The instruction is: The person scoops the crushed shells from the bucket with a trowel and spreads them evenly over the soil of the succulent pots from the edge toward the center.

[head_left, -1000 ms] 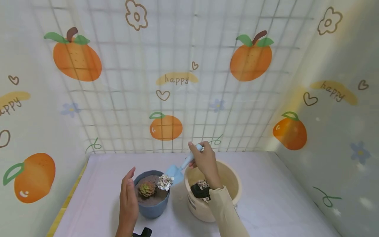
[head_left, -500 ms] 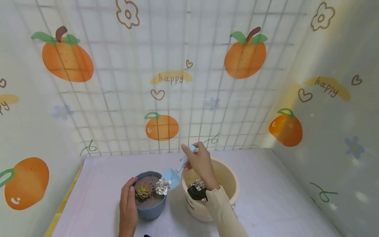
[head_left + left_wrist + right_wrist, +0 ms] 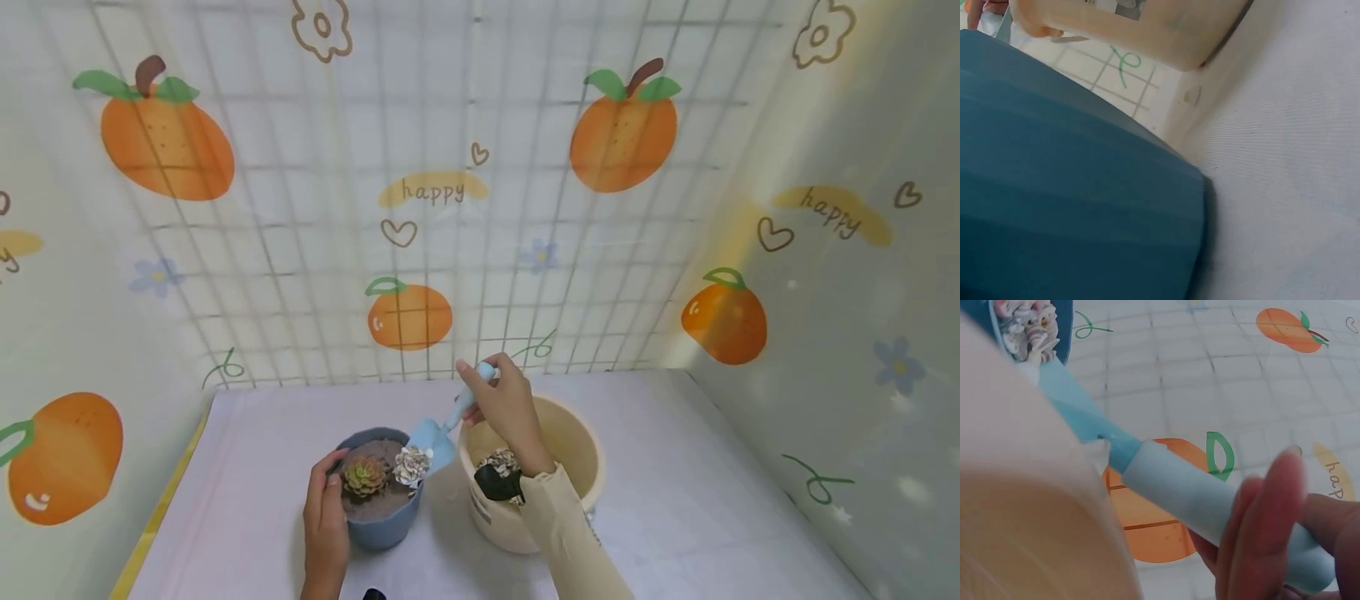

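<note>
Head view: a light-blue trowel (image 3: 438, 442) slants down to the left, its blade tip over a blue pot (image 3: 382, 533) and bearing a clump of small shells (image 3: 412, 465); whether they touch the soil (image 3: 375, 510) is unclear. The person's right hand (image 3: 508, 408) grips the handle near its upper end, apparently to keep the blade tilted downward. Relaxed fingers of the left hand (image 3: 326, 517) rest against the pot's left side and rim, seemingly to steady it. A green succulent (image 3: 365, 477) sits in the soil just beside the clump, leaving little spare room. Rightward stands a cream bucket (image 3: 491, 525) with more shells inside, partly hidden by a black wrist device (image 3: 497, 483). Both containers stand on a white-covered table (image 3: 690, 500) before an orange-printed sheet (image 3: 450, 258).
</note>
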The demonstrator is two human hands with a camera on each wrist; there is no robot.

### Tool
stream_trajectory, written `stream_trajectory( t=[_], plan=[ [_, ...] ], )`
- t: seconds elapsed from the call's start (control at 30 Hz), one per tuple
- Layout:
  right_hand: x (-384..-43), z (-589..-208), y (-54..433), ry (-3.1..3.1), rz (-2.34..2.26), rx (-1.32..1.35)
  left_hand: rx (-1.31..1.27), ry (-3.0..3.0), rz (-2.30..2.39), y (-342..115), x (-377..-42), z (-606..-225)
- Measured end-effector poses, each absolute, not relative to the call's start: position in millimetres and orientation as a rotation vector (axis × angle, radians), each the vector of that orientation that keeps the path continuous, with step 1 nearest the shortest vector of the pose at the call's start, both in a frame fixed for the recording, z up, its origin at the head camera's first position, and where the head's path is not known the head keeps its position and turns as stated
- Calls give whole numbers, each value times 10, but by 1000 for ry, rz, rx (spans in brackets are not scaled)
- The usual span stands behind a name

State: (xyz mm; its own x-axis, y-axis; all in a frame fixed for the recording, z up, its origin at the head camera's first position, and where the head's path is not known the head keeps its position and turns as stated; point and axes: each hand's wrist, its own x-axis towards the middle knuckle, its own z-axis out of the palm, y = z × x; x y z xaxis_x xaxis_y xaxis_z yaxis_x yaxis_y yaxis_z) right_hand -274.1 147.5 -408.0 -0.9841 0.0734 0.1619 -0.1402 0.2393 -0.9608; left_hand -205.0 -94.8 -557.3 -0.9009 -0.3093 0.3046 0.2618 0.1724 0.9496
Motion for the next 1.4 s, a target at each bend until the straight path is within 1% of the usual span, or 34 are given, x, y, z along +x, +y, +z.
stream_trajectory(
  t=[1.0, 1.4],
  plan=[
    [-2720, -4109, 1465, -2320, 1856, 146, 62, -2051, -1772, -977, -2046, -5616],
    [-2724, -4085, 1445, -2272, 1902, 165, 13, -2007, -1781, -991, -2087, -5615]
  ],
)
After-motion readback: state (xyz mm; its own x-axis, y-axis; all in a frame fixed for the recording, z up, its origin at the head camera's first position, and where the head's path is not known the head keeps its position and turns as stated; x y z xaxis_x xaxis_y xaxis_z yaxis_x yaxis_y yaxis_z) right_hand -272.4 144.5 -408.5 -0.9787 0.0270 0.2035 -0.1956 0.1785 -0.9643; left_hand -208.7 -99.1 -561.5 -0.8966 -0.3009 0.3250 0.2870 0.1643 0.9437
